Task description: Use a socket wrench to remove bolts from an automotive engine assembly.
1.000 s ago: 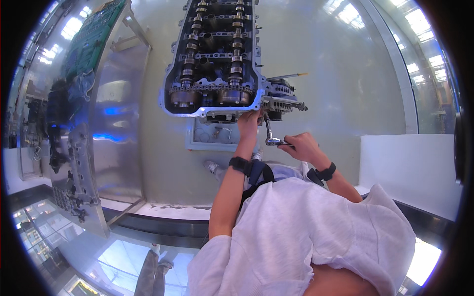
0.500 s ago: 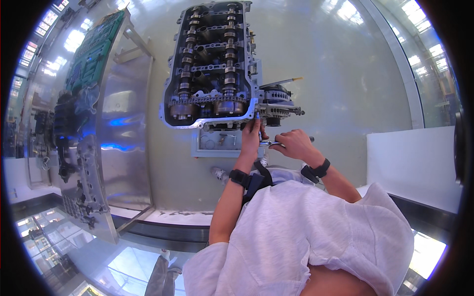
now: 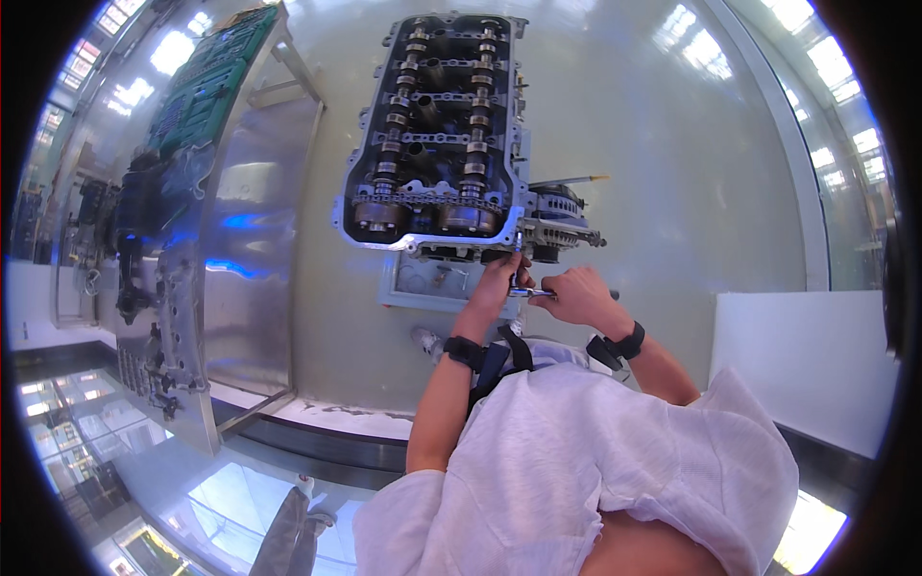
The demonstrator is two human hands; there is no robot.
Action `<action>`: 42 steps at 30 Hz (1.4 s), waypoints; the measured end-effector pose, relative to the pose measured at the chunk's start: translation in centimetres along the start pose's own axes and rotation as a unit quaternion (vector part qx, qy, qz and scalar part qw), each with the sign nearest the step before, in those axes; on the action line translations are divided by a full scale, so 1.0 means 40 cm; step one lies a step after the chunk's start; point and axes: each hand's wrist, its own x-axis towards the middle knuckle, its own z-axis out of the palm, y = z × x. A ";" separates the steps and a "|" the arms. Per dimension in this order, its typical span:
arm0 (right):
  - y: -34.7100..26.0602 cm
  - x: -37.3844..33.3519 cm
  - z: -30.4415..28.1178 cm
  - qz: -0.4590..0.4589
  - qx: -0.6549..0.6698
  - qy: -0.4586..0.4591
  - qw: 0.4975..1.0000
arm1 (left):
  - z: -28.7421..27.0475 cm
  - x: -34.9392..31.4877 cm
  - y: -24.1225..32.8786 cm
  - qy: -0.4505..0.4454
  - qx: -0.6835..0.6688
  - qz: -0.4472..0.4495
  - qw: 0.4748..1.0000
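One wrench (image 3: 533, 293) is clamped in grip of right hand (image 3: 584, 298) | shaft (image 3: 520, 244) is clasped by left hand (image 3: 494, 287) | open engine (image 3: 445, 125) is seen just ahead

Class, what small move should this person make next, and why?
Probably check the extension before swinging the ratchet wrench: the left hand holds the extension near the cylinder head, the right hand grips the wrench, and the seating isn't clear.

ratchet (image 3: 534, 292): mid-handle hidden by right hand (image 3: 582, 296) | tray (image 3: 432, 302) contents (image 3: 441, 277): too small to tell
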 end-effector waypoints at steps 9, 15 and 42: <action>0.049 0.239 0.380 -0.204 0.358 0.235 0.880 | 0.037 0.033 -0.011 0.213 0.477 0.145 0.840; 0.081 0.189 0.299 -0.046 0.163 -0.030 0.985 | -0.015 0.007 0.023 0.043 0.188 0.039 0.980; 0.075 -0.028 -0.015 -0.037 0.080 0.010 0.996 | -0.013 -0.021 0.081 -0.042 0.199 0.019 0.979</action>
